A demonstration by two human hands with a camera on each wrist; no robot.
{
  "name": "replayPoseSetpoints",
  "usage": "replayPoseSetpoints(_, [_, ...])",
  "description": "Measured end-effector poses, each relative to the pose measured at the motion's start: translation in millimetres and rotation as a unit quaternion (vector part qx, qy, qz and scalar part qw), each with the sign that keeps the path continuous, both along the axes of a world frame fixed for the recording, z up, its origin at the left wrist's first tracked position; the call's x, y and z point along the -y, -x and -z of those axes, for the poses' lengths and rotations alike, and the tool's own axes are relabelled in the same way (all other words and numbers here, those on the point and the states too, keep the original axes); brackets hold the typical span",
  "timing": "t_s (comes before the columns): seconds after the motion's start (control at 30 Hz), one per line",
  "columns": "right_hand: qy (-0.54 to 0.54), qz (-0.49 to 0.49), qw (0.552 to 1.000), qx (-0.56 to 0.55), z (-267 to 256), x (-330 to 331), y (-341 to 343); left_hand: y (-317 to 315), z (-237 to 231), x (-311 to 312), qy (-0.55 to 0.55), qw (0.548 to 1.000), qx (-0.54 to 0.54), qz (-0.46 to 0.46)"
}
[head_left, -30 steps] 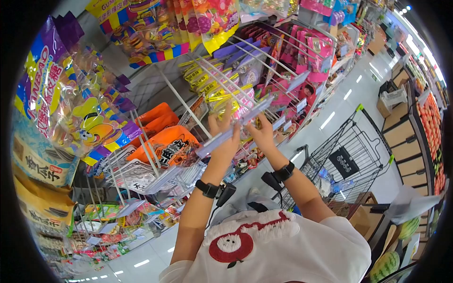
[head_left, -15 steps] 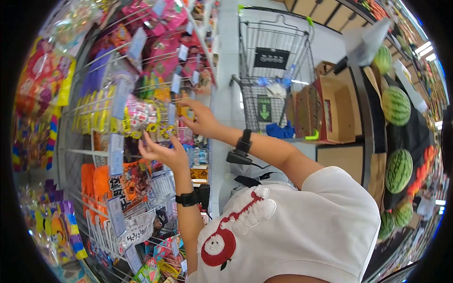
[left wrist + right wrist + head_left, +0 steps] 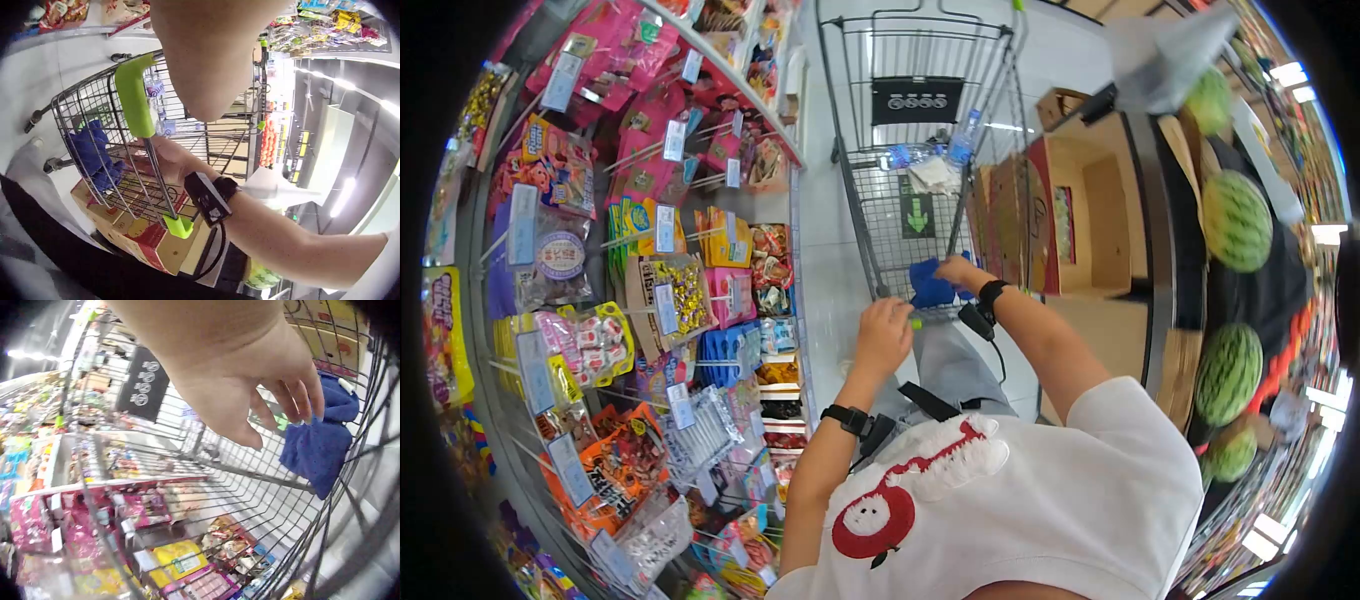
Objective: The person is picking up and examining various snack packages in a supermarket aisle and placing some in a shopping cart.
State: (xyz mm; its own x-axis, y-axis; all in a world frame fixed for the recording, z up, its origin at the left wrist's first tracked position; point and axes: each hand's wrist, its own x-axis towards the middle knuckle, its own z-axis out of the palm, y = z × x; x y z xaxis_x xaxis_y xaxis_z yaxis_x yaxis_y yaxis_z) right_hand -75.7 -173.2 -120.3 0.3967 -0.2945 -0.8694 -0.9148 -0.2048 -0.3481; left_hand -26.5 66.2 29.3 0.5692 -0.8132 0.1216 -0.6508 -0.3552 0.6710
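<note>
A shopping cart (image 3: 915, 190) of dark wire stands ahead of me, its handle bar green at the ends. My right hand (image 3: 962, 272) reaches in over a folded blue cloth item (image 3: 930, 285), which carries small dots. In the right wrist view the fingers (image 3: 294, 403) hang loosely bent, their tips right at the blue cloth (image 3: 319, 453). My left hand (image 3: 883, 335) is near the left end of the cart handle (image 3: 134, 100), fingers loosely curled and nothing visible in them. In the left wrist view those fingers are hidden behind the hand.
Hooks with candy and snack bags (image 3: 595, 345) fill the shelf on the left. Water bottles (image 3: 965, 135) and a white packet (image 3: 935, 175) lie in the cart. Right of it stand an open cardboard box (image 3: 1090, 210) and a display with watermelons (image 3: 1235, 220).
Both hands have left the hanging candy bags and moved right to the cart. My right hand is now inside it, above the blue cloth. The view has turned toward the cart.
</note>
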Motion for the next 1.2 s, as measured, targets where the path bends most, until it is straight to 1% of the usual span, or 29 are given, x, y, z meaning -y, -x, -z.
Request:
replayPoseSetpoints(0.03, [-0.041, 0.024, 0.998, -0.035, 18.7, 12.3, 1.9, 3.0, 8.7, 13.4, -0.012, 1.000, -0.001, 0.003])
replayPoseSetpoints(0.07, [-0.082, 0.043, 0.993, -0.070, 34.7, 18.6, 2.5, 4.2, 7.3, 26.1, -0.029, 0.999, -0.013, -0.006])
replayPoseSetpoints(0.1, [-0.138, 0.120, 0.982, -0.057, 27.9, 19.0, -0.4, 5.0, 13.6, 38.6, -0.040, 0.998, -0.023, -0.038])
replayPoseSetpoints(0.17, [-0.130, 0.197, 0.967, -0.101, 57.0, 25.4, -5.1, 12.6, 24.6, 52.3, -0.062, 0.992, -0.052, -0.093])
replayPoseSetpoints(0.27, [-0.112, 0.123, 0.980, -0.112, 51.1, 23.2, -11.7, 20.5, 33.8, 58.3, -0.127, 0.983, -0.063, -0.117])
replayPoseSetpoints(0.3, [-0.116, 0.054, 0.985, -0.112, 57.0, 21.8, -14.2, 18.4, 35.0, 59.3, -0.145, 0.979, -0.060, -0.132])
replayPoseSetpoints(0.37, [-0.126, -0.098, 0.983, -0.091, 86.6, 24.0, -1.5, 19.5, 36.4, 61.8, -0.155, 0.974, -0.074, -0.146])
replayPoseSetpoints(0.4, [-0.061, -0.344, 0.934, 0.072, 100.3, 27.9, 2.6, 19.6, 37.0, 61.6, -0.163, 0.971, -0.074, -0.160])
replayPoseSetpoints(0.43, [-0.040, -0.465, 0.871, 0.151, 112.3, 34.8, 8.1, 20.4, 36.6, 62.0, -0.143, 0.971, -0.072, -0.177])
replayPoseSetpoints(0.47, [0.000, -0.563, 0.791, 0.239, 123.2, 41.8, 13.3, 21.8, 37.4, 63.5, -0.123, 0.972, -0.064, -0.192])
replayPoseSetpoints(0.5, [-0.003, -0.575, 0.783, 0.236, 129.5, 39.3, 8.7, 22.9, 41.3, 64.7, -0.103, 0.967, -0.079, -0.217])
replayPoseSetpoints(0.53, [0.064, -0.417, 0.903, 0.075, 98.9, 26.1, -6.4, 25.1, 43.0, 65.6, -0.079, 0.964, -0.092, -0.238])
replayPoseSetpoints(0.57, [0.070, -0.354, 0.921, 0.144, 132.8, 31.6, -3.3, 26.4, 38.7, 64.7, -0.079, 0.959, -0.111, -0.248])
replayPoseSetpoints(0.6, [0.014, -0.156, 0.979, 0.132, 135.9, 33.7, -8.4, 26.4, 33.9, 63.3, -0.074, 0.956, -0.132, -0.253])
replayPoseSetpoints(0.63, [0.058, -0.084, 0.978, 0.182, 106.4, 30.6, -16.2, 25.6, 27.7, 60.6, -0.073, 0.954, -0.154, -0.248])
replayPoseSetpoints(0.67, [0.060, -0.053, 0.982, 0.174, 125.0, 41.2, -20.8, 26.8, 19.8, 58.3, -0.070, 0.952, -0.179, -0.238])
replayPoseSetpoints(0.7, [-0.048, 0.061, 0.962, 0.262, 107.0, 43.1, -24.0, 30.1, 13.0, 56.5, -0.068, 0.950, -0.205, -0.224])
replayPoseSetpoints(0.73, [-0.008, 0.020, 0.964, 0.265, 102.9, 52.3, -30.6, 33.5, 7.2, 50.7, -0.053, 0.953, -0.196, -0.223])
replayPoseSetpoints(0.77, [-0.026, 0.071, 0.947, 0.312, 61.7, 47.2, -35.8, 37.4, 2.2, 44.8, -0.040, 0.956, -0.188, -0.221])
replayPoseSetpoints(0.83, [0.082, 0.043, 0.928, 0.362, 19.4, 44.6, -46.0, 46.9, -10.8, 28.0, -0.028, 0.958, -0.180, -0.223])
replayPoseSetpoints(0.9, [0.178, -0.028, 0.877, 0.446, -38.7, 34.4, -50.3, 60.0, -26.8, 7.4, -0.027, 0.955, -0.178, -0.236])
replayPoseSetpoints(0.93, [0.194, -0.066, 0.860, 0.467, -56.0, 32.1, -54.0, 69.1, -34.0, -5.8, -0.019, 0.951, -0.176, -0.253])
replayPoseSetpoints(0.97, [0.174, -0.059, 0.839, 0.513, -70.9, 22.9, -52.2, 79.5, -37.2, -20.2, -0.013, 0.950, -0.163, -0.267])
replayPoseSetpoints(1.03, [0.156, -0.111, 0.832, 0.521, -111.1, -4.4, -50.4, 105.9, -40.8, -51.6, -0.002, 0.946, -0.143, -0.292])
replayPoseSetpoints(1.13, [0.167, -0.166, 0.768, 0.595, -175.4, -76.5, -28.9, 155.4, -48.8, -106.2, 0.052, 0.931, -0.106, -0.345])
replayPoseSetpoints(1.2, [0.160, -0.212, 0.710, 0.652, -203.6, -132.4, -8.4, 192.6, -61.5, -148.0, 0.060, 0.918, -0.119, -0.373])
